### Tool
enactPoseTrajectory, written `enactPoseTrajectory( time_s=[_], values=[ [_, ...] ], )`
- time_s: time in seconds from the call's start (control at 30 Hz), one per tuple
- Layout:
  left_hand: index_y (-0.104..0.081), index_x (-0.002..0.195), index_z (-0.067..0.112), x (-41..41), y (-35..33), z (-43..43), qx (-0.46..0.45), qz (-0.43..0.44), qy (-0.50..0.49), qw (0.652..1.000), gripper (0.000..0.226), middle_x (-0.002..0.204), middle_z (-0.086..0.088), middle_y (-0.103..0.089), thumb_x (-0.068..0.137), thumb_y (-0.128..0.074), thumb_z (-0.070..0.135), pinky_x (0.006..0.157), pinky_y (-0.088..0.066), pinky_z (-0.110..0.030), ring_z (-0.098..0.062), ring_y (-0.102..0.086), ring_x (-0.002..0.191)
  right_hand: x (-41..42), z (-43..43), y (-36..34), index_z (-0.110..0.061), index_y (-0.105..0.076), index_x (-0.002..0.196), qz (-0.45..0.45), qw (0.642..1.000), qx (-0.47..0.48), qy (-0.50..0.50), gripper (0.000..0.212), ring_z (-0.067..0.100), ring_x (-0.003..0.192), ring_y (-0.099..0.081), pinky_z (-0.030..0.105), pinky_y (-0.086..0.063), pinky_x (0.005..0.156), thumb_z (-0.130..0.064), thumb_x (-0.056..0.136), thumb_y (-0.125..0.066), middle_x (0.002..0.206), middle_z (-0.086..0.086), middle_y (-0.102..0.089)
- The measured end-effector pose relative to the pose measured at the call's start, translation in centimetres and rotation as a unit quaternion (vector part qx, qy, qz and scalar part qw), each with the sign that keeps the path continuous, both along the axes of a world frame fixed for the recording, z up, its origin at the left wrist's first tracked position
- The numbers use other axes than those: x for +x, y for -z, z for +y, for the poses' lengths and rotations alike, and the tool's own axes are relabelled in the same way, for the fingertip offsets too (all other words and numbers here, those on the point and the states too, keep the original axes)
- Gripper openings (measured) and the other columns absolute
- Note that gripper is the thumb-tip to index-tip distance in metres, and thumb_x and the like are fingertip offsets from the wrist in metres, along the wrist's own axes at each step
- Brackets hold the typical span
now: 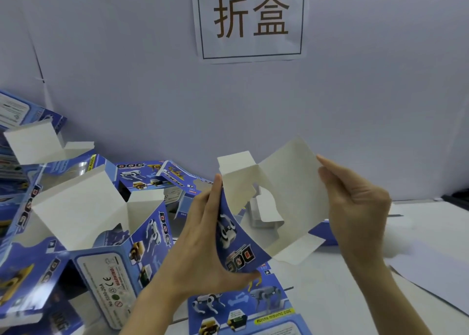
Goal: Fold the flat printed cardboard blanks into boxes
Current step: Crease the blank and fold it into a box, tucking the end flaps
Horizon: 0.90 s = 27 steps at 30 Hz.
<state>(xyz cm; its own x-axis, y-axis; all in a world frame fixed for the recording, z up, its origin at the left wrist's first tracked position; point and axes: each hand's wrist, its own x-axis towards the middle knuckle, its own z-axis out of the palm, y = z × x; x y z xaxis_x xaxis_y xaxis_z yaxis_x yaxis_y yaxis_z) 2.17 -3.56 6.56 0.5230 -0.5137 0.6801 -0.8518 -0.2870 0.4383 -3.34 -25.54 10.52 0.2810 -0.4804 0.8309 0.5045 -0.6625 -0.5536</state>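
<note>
I hold a blue printed cardboard blank up above the table, its white inside facing me and half spread open. My left hand grips its blue printed left panel, thumb at the lower corner and fingers along the edge. My right hand holds the white right panel at its edge, fingers behind and thumb in front. A window cut-out shows in the middle of the blank. A small flap stands up at its top left. Another flat blank lies on the table below my hands.
Several folded open boxes with the same blue dog print are piled at the left and along the back wall. A paper sign hangs on the wall. The white table extends to the right.
</note>
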Motion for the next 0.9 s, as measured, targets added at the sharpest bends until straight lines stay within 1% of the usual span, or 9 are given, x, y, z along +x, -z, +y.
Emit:
enactPoseTrajectory(
  time_s=[0.07, 0.13, 0.2, 0.27, 0.37, 0.53, 0.63, 0.8, 0.9],
  values=[
    [0.015, 0.147, 0.048, 0.1, 0.0, -0.1, 0.014, -0.016, -0.029, 0.999, 0.136, 0.14, 0.035, -0.012, 0.05, -0.079, 0.064, 0.09, -0.029, 0.006, 0.014, -0.021, 0.131, 0.0, 0.2, 0.0, -0.019, -0.066, 0.112, -0.007, 1.0, -0.017, 0.0, 0.025, -0.001, 0.063, -0.051, 0.001, -0.037, 0.06, -0.007, 0.091, -0.062, 0.079, -0.019, -0.066],
    [0.02, 0.143, 0.052, 0.1, 0.1, -0.1, 0.032, -0.032, -0.051, 0.998, 0.135, 0.138, 0.039, -0.006, 0.049, -0.076, 0.068, 0.092, -0.026, 0.004, 0.018, -0.016, 0.13, -0.5, 0.2, -0.7, -0.032, -0.073, 0.098, -0.001, 0.989, 0.077, -0.13, 0.017, -0.007, 0.068, -0.058, 0.004, -0.042, 0.061, -0.022, 0.091, -0.061, 0.08, -0.024, -0.07],
    [0.021, 0.142, 0.053, 0.2, 0.2, -0.1, 0.045, -0.046, -0.065, 0.996, 0.135, 0.138, 0.038, -0.005, 0.049, -0.074, 0.071, 0.094, -0.024, 0.0, 0.02, -0.012, 0.129, -0.9, 0.3, -1.3, -0.038, -0.077, 0.078, 0.063, 0.945, 0.202, -0.251, 0.025, -0.001, 0.066, -0.06, 0.013, -0.047, 0.054, -0.038, 0.091, -0.055, 0.075, -0.017, -0.072],
    [0.021, 0.143, 0.052, 0.2, 0.3, -0.1, 0.051, -0.061, -0.078, 0.994, 0.135, 0.14, 0.029, -0.01, 0.049, -0.074, 0.071, 0.093, -0.03, -0.007, 0.018, -0.012, 0.13, -1.1, 0.1, -1.6, -0.032, -0.076, 0.076, 0.14, 0.908, 0.267, -0.293, 0.028, 0.005, 0.064, -0.059, 0.019, -0.046, 0.049, -0.037, 0.093, -0.054, 0.072, -0.012, -0.069],
    [0.02, 0.144, 0.051, 0.2, 0.4, -0.2, 0.052, -0.082, -0.086, 0.992, 0.133, 0.143, 0.018, -0.014, 0.051, -0.073, 0.072, 0.093, -0.034, -0.015, 0.015, -0.011, 0.131, -1.2, -0.5, -1.7, -0.026, -0.078, 0.077, 0.191, 0.869, 0.303, -0.341, 0.019, 0.011, 0.071, -0.063, 0.026, -0.048, 0.058, -0.03, 0.087, -0.061, 0.078, -0.009, -0.073],
    [0.02, 0.146, 0.048, 0.4, 0.4, -0.4, 0.043, -0.111, -0.103, 0.988, 0.134, 0.141, 0.012, -0.018, 0.051, -0.072, 0.069, 0.1, -0.036, -0.027, 0.0, -0.018, 0.129, -0.7, 0.2, -0.8, -0.028, -0.076, 0.088, 0.131, 0.914, 0.278, -0.264, 0.016, 0.012, 0.079, -0.064, 0.023, -0.052, 0.061, -0.015, 0.086, -0.067, 0.087, -0.007, -0.075],
    [0.021, 0.143, 0.051, 0.5, 0.5, -0.3, 0.04, -0.099, -0.11, 0.988, 0.133, 0.14, 0.014, -0.017, 0.05, -0.071, 0.07, 0.101, -0.043, -0.038, -0.002, -0.017, 0.13, -0.6, 0.8, -0.8, -0.029, -0.078, 0.089, 0.141, 0.901, 0.279, -0.3, 0.013, 0.016, 0.085, -0.064, 0.028, -0.05, 0.066, -0.023, 0.081, -0.069, 0.093, -0.005, -0.075],
    [0.016, 0.148, 0.045, 0.5, 0.9, -0.8, 0.01, -0.111, -0.113, 0.987, 0.129, 0.142, 0.013, -0.021, 0.052, -0.067, 0.072, 0.097, -0.038, -0.033, 0.005, -0.018, 0.129, -1.1, 0.9, -1.3, -0.036, -0.077, 0.081, 0.091, 0.944, 0.212, -0.238, 0.025, 0.003, 0.074, -0.064, 0.013, -0.05, 0.057, -0.015, 0.087, -0.066, 0.082, -0.014, -0.075],
    [0.01, 0.148, 0.045, 0.5, 0.9, -0.8, -0.032, -0.079, -0.119, 0.989, 0.134, 0.145, 0.009, -0.024, 0.048, -0.076, 0.068, 0.101, -0.033, -0.028, 0.006, -0.02, 0.132, -1.2, 1.7, -1.5, -0.033, -0.069, 0.106, 0.054, 0.961, 0.156, -0.221, 0.024, -0.007, 0.087, -0.064, 0.006, -0.048, 0.067, -0.015, 0.092, -0.06, 0.098, -0.016, -0.074]
  ],
)
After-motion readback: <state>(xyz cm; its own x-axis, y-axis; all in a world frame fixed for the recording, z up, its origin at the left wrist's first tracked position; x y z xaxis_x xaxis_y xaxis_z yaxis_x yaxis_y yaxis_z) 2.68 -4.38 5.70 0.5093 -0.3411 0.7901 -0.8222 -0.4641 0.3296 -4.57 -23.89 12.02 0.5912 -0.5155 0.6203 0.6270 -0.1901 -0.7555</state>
